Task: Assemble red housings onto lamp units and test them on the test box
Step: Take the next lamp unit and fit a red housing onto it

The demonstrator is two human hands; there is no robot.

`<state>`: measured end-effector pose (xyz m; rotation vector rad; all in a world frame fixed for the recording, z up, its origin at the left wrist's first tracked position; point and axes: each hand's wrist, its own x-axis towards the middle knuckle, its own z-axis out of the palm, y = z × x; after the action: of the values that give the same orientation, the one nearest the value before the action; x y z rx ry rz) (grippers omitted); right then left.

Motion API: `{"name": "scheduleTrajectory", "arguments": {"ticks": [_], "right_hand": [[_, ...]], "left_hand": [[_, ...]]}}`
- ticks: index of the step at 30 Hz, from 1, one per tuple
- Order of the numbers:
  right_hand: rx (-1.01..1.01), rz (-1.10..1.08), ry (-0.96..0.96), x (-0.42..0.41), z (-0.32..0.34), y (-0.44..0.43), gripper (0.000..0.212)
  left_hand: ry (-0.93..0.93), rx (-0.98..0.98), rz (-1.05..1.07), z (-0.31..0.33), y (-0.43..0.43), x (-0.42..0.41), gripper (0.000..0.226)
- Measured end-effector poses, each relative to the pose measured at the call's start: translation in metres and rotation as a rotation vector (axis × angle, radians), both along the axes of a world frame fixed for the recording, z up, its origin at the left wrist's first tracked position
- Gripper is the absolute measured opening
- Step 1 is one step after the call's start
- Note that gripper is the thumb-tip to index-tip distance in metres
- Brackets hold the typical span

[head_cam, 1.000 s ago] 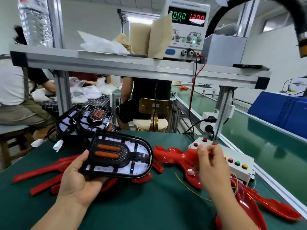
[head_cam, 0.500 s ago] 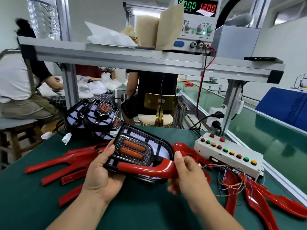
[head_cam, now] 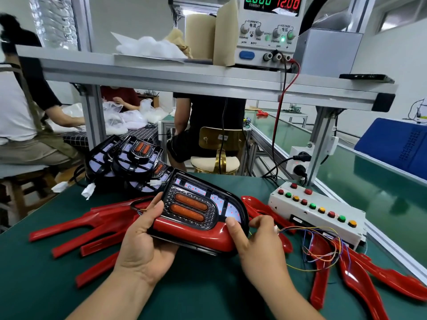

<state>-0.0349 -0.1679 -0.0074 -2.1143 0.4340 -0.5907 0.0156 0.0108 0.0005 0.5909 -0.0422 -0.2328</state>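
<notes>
A black lamp unit [head_cam: 196, 204] with two orange bars is held tilted above the green mat. My left hand [head_cam: 143, 241] grips its left end from below, thumb on the front face. A red housing [head_cam: 196, 232] lies along the unit's lower edge. My right hand [head_cam: 256, 243] grips the housing's right end, thumb pressing on its top. The white test box [head_cam: 316, 218] with red, green and yellow buttons sits to the right, with thin coloured wires [head_cam: 316, 245] trailing from it.
Loose red housings lie on the mat at left [head_cam: 87, 227] and at right [head_cam: 360, 278]. A stack of black lamp units [head_cam: 129, 162] stands behind. An overhead shelf [head_cam: 208, 79] carries a power supply [head_cam: 268, 31]. People sit at tables beyond.
My right hand left the test box area, picked up a red housing and brought it onto the lower edge of the lamp unit. The unit is now tilted up, closer to me.
</notes>
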Motion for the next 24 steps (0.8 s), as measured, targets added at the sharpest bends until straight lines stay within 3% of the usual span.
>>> {"name": "scheduleTrajectory", "arguments": {"ticks": [3,6,9,12,16,19,24], "right_hand": [[0.130,0.013,-0.031,0.000,-0.003,0.003,0.073],[0.587,0.153,-0.014,0.001,-0.005,0.010,0.072],[0.885,0.332,-0.038,-0.001,-0.002,0.012,0.064],[0.881,0.305,-0.143,0.000,0.001,0.006,0.063],[0.851,0.271,-0.236,0.000,0.003,-0.002,0.058],[0.827,0.280,-0.252,0.000,0.001,-0.004,0.052],[0.854,0.369,-0.219,0.000,0.000,-0.006,0.053]], "left_hand": [[-0.003,-0.012,0.012,0.000,-0.001,-0.001,0.054],[-0.027,-0.008,-0.007,-0.001,-0.002,-0.002,0.026],[-0.036,0.007,-0.046,0.001,-0.003,-0.003,0.024],[-0.018,0.039,-0.107,0.004,-0.005,-0.006,0.037],[-0.022,0.136,-0.239,0.009,-0.003,-0.012,0.082],[-0.027,0.187,-0.237,0.007,0.000,-0.011,0.067],[-0.066,0.227,-0.209,0.001,-0.002,-0.009,0.065]]}}
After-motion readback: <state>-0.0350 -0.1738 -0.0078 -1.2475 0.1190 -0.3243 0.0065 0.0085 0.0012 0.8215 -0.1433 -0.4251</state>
